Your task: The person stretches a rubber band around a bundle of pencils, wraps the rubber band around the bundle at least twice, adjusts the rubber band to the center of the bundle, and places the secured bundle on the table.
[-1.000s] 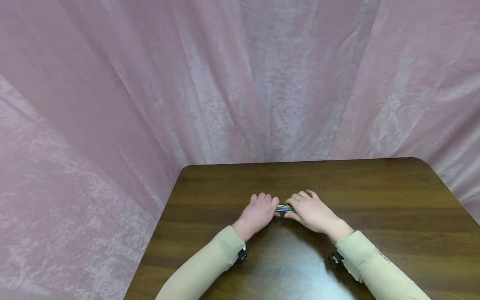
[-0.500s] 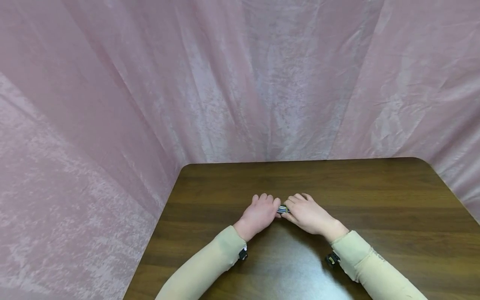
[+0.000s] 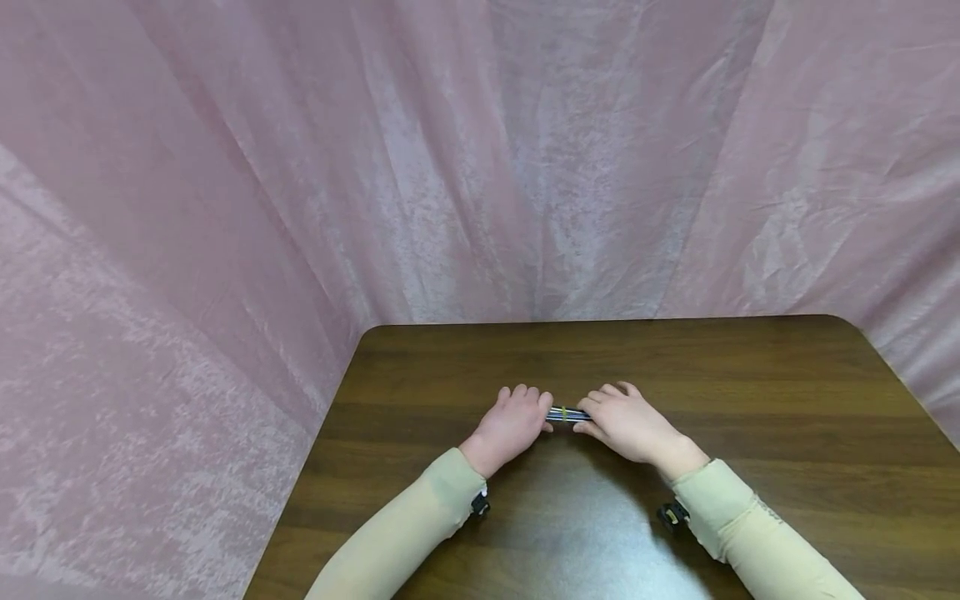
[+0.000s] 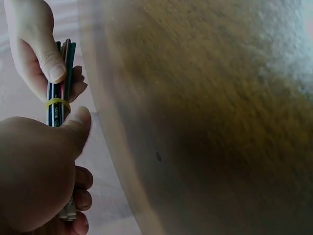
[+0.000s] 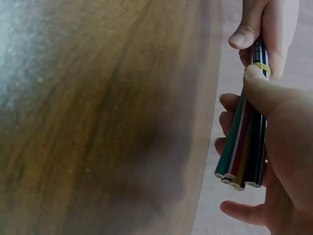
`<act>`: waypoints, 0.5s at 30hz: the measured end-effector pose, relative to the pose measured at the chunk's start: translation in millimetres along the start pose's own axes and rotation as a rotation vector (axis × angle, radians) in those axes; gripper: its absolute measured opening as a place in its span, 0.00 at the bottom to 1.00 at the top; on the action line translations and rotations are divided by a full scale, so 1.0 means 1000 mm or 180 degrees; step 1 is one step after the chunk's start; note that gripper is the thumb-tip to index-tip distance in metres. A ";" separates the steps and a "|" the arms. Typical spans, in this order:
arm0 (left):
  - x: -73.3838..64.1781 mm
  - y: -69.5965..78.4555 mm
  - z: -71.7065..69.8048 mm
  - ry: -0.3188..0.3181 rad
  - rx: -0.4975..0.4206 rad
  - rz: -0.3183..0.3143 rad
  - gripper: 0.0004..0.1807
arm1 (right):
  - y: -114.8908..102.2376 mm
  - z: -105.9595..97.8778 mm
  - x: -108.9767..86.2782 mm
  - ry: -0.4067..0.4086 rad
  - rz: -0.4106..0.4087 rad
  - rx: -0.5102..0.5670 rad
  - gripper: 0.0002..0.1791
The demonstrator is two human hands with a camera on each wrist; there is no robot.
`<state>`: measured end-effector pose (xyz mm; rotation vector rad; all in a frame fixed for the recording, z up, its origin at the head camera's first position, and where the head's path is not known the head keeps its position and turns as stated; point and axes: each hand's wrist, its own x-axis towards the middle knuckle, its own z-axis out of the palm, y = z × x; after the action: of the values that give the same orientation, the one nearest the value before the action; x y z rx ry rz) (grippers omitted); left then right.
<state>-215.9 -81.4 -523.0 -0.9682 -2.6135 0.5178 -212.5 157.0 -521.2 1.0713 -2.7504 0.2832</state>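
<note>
A bundle of striped pencils [image 3: 567, 414] spans the gap between my two hands in the head view, held over the table. Around its middle runs a yellow rubber band [image 4: 57, 102]. My left hand [image 3: 508, 423] grips one end, its thumb along the pencils and its fingers curled beneath. The other end is in the grip of my right hand [image 3: 626, 423], with the thumb [image 5: 261, 88] lying close to the band. Flat-cut ends in green, red, yellow and black [image 5: 234, 178] stick out past the right palm. Much of the left half is hidden by the left hand.
A brown wooden table [image 3: 450, 358] with rounded corners lies under both arms. Pink velvety curtains [image 3: 480, 167] hang behind it and along the left side. Each cuff carries a small black wrist camera, such as the right one [image 3: 672, 515].
Half a second ago my hands were closer together; they have since drawn slightly apart, left hand leftward and right hand rightward. More of the bundle shows, and the band now sits nearer mid-gap.
</note>
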 end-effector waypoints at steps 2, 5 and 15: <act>0.001 -0.001 0.000 -0.0009 -0.0003 0.0002 0.21 | 0.000 -0.001 -0.001 -0.0027 0.0043 -0.0022 0.13; 0.002 -0.003 0.000 -0.0008 -0.0033 0.0008 0.18 | -0.001 -0.001 -0.002 -0.0031 0.0129 -0.0037 0.13; 0.010 -0.005 -0.004 -0.0143 -0.0400 0.0002 0.18 | 0.006 0.000 -0.002 0.0209 0.0196 -0.0186 0.15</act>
<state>-224.5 -77.2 -515.6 -1.0064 -2.7136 0.3834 -214.8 162.7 -522.6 0.9473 -2.7188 0.2405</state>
